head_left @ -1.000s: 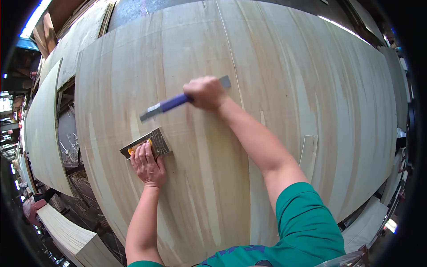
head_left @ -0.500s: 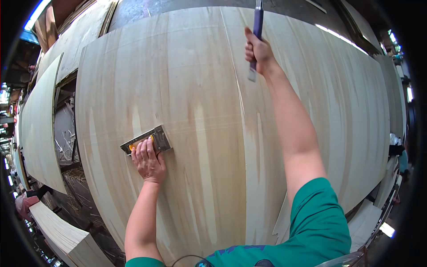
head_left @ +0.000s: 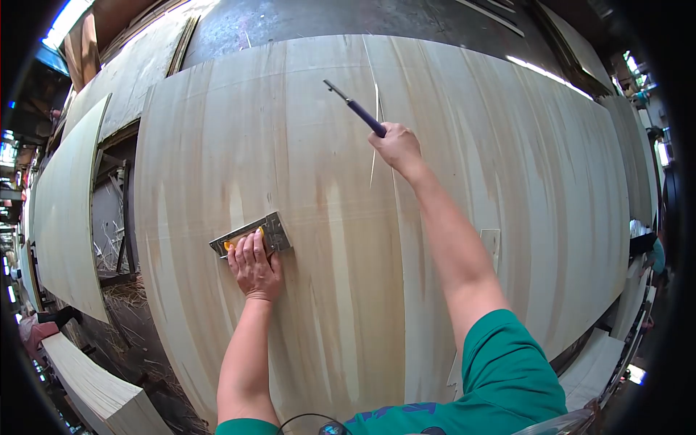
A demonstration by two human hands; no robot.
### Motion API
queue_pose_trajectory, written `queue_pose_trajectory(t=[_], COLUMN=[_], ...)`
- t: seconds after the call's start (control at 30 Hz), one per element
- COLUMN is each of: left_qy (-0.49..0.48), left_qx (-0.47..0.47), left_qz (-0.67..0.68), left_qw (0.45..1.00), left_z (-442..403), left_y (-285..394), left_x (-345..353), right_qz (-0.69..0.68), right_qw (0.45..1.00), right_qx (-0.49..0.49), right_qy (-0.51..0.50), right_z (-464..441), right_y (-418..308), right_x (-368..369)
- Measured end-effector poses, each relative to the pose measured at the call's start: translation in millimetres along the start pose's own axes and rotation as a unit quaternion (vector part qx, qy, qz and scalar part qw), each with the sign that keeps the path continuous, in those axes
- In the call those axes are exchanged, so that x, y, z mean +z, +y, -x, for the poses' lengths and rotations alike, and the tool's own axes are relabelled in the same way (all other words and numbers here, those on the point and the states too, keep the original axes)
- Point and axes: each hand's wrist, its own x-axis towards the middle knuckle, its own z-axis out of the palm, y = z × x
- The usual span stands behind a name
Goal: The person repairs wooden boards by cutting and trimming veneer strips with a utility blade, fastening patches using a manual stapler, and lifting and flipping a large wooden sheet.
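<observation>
Large pale wood veneer sheets [head_left: 348,290] lie spread before me, with a long seam running down near the middle. My left hand [head_left: 255,270] rests on a dark flat block [head_left: 275,232] with yellow-orange parts, on the left part of the sheet. In my right hand [head_left: 399,145] is a knife-like tool with a purple handle [head_left: 366,118]; its thin metal end points up and left, over the sheet. A narrow, loose sliver of veneer [head_left: 374,165] shows at the seam beside this hand. A small veneer piece [head_left: 491,246] lies right of my right forearm.
Another veneer sheet [head_left: 69,217] stands at the left, beside a dark gap with scraps [head_left: 112,246]. A thick veneer stack [head_left: 94,384] is at the lower left. People are partly visible at the far left [head_left: 40,333] and far right [head_left: 656,254].
My right hand rose toward the far edge, then came back down and left, and its tool now points up-left. A loose sliver now shows at the seam. My left hand stays on the block.
</observation>
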Motion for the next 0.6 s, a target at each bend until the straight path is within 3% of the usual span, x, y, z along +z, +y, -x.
queue_pose_trajectory(t=[0.17,0.33,0.4,0.43,0.47,0.6], left_qy=[-0.018,-0.019,-0.022,-0.026,-0.027,-0.007], left_qx=[0.004,0.001,-0.001,0.0,0.0,0.0], left_qz=[-0.001,-0.009,-0.009,-0.009,-0.012,-0.026], left_qw=[1.0,1.0,1.0,1.0,1.0,1.0], left_z=[-0.3,1.3,-0.5,-0.7,-2.7,2.5], left_y=[0.3,0.0,3.1,3.8,3.6,-1.4], left_x=[-2.5,-2.0,-2.9,-4.2,-5.2,3.0], right_qz=[0.0,-0.182,-0.287,-0.216,-0.189,-0.228], right_qw=[0.999,0.981,0.921,0.924,0.932,0.928], right_qx=[-0.024,-0.054,-0.262,-0.313,-0.298,-0.28], right_qy=[0.04,0.044,-0.007,-0.026,-0.085,-0.093], right_z=[5.5,12.1,42.9,71.2,94.5,148.7], right_y=[-12.4,-47.2,-67.3,-91.0,-108.7,-119.3], right_x=[-3.7,-16.8,10.3,11.3,18.0,53.1])
